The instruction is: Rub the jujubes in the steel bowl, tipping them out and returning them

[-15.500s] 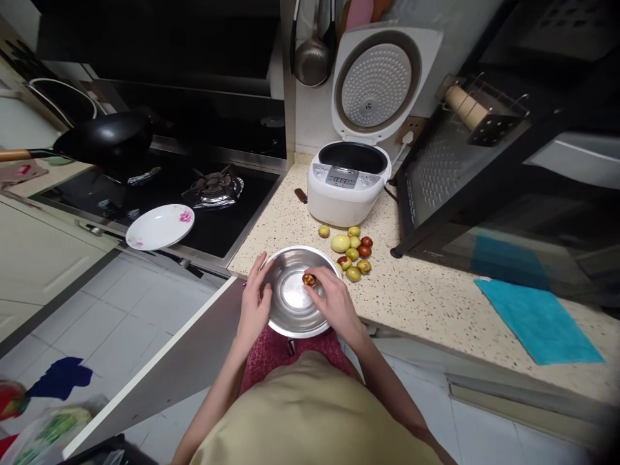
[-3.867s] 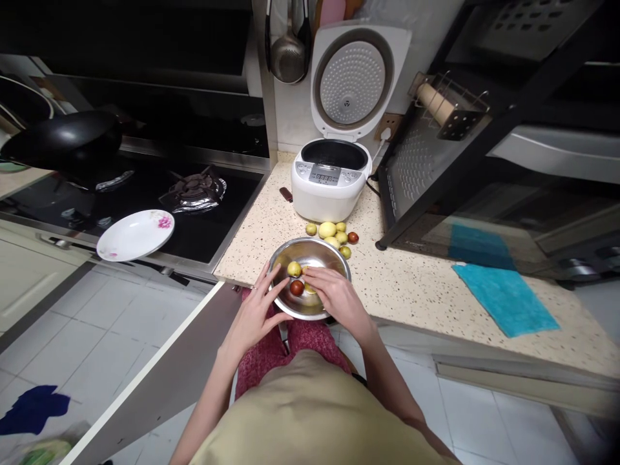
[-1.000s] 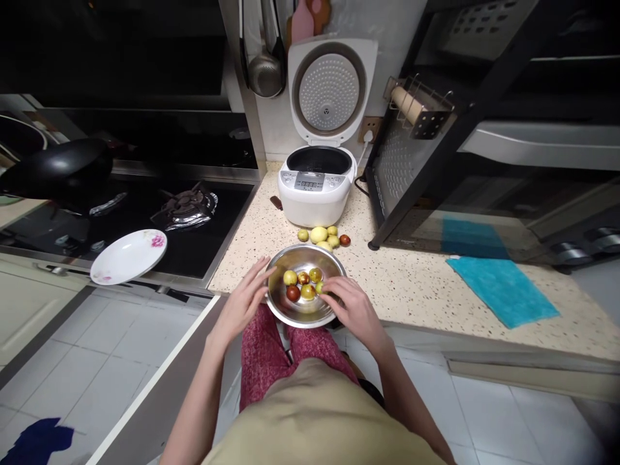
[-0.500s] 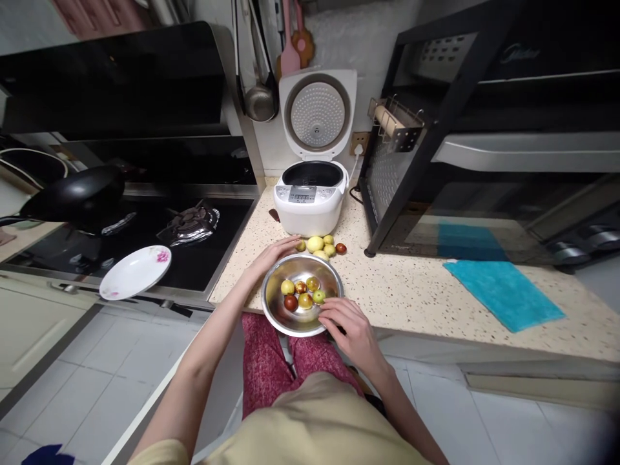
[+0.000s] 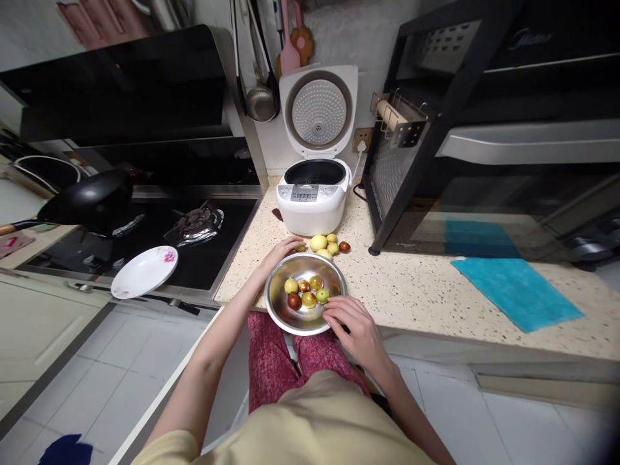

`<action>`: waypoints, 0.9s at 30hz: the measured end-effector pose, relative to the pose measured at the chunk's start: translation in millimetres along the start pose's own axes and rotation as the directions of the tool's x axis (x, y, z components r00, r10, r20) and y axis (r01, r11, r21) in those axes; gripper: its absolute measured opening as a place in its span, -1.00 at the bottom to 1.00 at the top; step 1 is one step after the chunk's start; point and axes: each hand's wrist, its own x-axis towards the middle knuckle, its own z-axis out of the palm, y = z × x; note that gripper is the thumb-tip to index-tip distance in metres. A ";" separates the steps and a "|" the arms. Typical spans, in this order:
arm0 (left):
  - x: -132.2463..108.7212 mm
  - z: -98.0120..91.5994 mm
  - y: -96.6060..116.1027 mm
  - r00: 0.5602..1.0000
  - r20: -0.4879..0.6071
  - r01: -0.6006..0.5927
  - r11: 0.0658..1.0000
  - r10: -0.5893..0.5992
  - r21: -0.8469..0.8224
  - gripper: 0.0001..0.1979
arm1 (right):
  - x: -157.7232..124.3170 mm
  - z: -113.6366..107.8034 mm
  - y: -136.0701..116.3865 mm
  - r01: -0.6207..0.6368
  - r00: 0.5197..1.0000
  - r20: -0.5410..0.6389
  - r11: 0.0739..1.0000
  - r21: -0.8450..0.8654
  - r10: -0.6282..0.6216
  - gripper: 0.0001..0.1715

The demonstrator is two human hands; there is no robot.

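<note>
A steel bowl (image 5: 271, 310) sits at the counter's front edge, holding several jujubes (image 5: 309, 299), yellow-green to brown-red. My left hand (image 5: 281, 250) reaches past the bowl's far-left rim, fingers stretched out; its fingertips partly cover a small fruit on the counter. Whether they touch that fruit I cannot tell. My right hand (image 5: 353, 323) lies over the bowl's right rim, fingers loosely bent and thumb apart, fingertips beside a green jujube (image 5: 322, 296). Behind the bowl lie several yellow-green fruits (image 5: 318, 243) and one red-brown jujube (image 5: 344, 247).
A white rice cooker (image 5: 312, 216) stands behind the fruits, lid up. Left is a gas stove (image 5: 194, 258) with a black wok (image 5: 92, 197); a white plate (image 5: 145, 272) rests at its front edge. A blue cloth (image 5: 520, 294) lies below the oven (image 5: 523, 194) on the right.
The view has shifted slightly, so everything appears a little further right. My left fingertips cover more of the small fruit near them. My right hand stays at the bowl's rim.
</note>
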 end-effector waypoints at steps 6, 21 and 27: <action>-24.8 -28.5 20.9 0.990 -0.136 0.052 0.996 -0.042 0.071 -0.72 | 1.2 1.1 0.6 0.010 1.000 -0.008 1.000 -0.002 -0.010 -0.87; -45.6 -21.0 83.9 0.976 0.208 -0.012 0.943 -0.061 0.332 -0.68 | 8.1 7.3 -2.5 -0.003 1.000 0.015 1.000 0.022 0.002 -0.88; -38.9 -17.3 84.6 0.956 0.281 -0.022 0.938 -0.082 0.346 -0.62 | 5.5 5.1 -0.6 -0.016 1.000 0.013 1.000 0.014 0.016 -0.88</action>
